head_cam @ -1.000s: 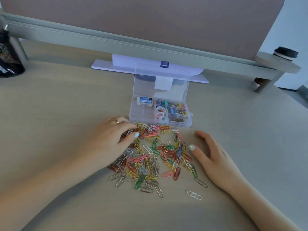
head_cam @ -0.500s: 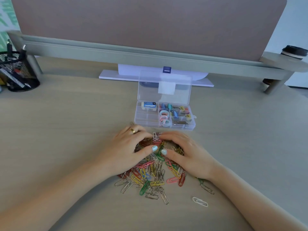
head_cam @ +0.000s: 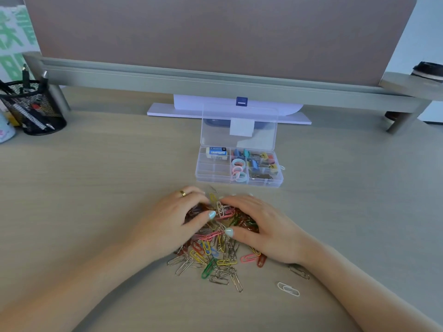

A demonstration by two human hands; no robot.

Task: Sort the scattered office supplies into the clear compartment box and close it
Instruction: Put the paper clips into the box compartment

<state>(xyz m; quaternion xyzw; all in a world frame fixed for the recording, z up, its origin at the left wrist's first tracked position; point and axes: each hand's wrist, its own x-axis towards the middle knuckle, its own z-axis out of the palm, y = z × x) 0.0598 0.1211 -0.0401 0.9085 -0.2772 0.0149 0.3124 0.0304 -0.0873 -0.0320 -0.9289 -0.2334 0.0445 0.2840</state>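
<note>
A heap of coloured paper clips (head_cam: 217, 250) lies on the desk in front of me. My left hand (head_cam: 177, 216) and my right hand (head_cam: 261, 224) cup the far part of the heap from both sides, fingers curled over the clips. A white clip (head_cam: 288, 288) and a grey one (head_cam: 299, 271) lie apart at the right. Beyond the heap stands the clear compartment box (head_cam: 213, 172) with its lid (head_cam: 239, 127) upright. It holds an eraser (head_cam: 216, 152), binder clips (head_cam: 257, 159) and pastel rings (head_cam: 238, 170). Its front left compartments look bare.
A black mesh pen holder (head_cam: 32, 109) stands at the far left. A white monitor base (head_cam: 225, 111) sits behind the box under a grey shelf (head_cam: 215, 85). A dark-lidded cup (head_cam: 428, 70) rests on the shelf's right end.
Both hands have moved together over the heap, from spread apart to cupping the clips into a tighter pile. The view has shifted slightly downward.
</note>
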